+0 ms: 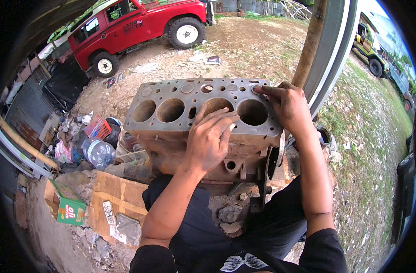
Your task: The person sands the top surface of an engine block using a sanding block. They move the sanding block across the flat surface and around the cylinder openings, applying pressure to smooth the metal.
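Observation:
A rusty engine block stands in front of me, its flat top pierced by several large bores and smaller holes. My left hand lies on the top by the middle-right bore, fingers stretched out over its near edge. My right hand is at the far right corner, fingers curled, a fingertip on a small round metal disc. Whether anything is held under those curled fingers is hidden. My dark-clad legs are below the block.
A red off-road vehicle is parked behind; a yellow one is at right. A post rises right of the block. Jugs, scrap, a green box and flattened cardboard lie at left on stony ground. A dark can stands right.

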Demonstrator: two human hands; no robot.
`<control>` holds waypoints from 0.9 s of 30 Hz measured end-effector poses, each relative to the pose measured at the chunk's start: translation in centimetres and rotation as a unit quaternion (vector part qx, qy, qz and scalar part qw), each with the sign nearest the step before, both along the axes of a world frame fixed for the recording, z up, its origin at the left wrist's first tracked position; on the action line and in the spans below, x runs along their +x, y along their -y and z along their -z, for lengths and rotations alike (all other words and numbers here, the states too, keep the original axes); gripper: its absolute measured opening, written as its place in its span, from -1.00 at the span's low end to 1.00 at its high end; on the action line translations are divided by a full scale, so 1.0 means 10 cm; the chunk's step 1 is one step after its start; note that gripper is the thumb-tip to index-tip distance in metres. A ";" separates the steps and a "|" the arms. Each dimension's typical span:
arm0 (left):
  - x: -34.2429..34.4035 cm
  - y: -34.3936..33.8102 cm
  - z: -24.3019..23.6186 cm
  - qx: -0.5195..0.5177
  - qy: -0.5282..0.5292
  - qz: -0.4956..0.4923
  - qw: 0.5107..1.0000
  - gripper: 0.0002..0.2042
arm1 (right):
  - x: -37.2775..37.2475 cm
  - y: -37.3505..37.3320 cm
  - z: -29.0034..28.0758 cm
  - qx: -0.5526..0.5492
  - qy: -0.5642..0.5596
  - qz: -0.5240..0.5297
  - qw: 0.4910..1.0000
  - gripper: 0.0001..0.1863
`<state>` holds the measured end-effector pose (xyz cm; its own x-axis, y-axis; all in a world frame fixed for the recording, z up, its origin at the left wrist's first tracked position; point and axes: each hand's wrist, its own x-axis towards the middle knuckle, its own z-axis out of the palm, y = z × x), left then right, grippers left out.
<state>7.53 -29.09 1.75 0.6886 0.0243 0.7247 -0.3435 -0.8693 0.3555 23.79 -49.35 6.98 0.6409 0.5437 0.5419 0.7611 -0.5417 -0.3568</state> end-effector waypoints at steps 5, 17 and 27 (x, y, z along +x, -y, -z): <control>-0.01 -0.03 -0.04 0.016 0.006 0.006 1.000 -0.79 | 0.06 0.00 -0.03 0.073 0.043 -0.026 0.996 -0.70; -0.14 -0.03 -0.16 -0.142 0.019 0.019 0.989 -0.84 | -0.51 -0.37 -0.08 0.188 -0.248 -0.141 0.940 -0.65; -0.13 -0.10 0.00 -0.433 0.096 0.037 0.895 -0.88 | -0.90 -0.64 0.05 0.216 -0.320 -0.250 0.888 -0.68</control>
<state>6.24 -28.11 1.80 0.5765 0.5943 0.5608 -0.5152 -0.2683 0.8140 14.77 -42.98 6.44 0.6302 0.6766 0.3809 0.4347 0.0990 -0.8951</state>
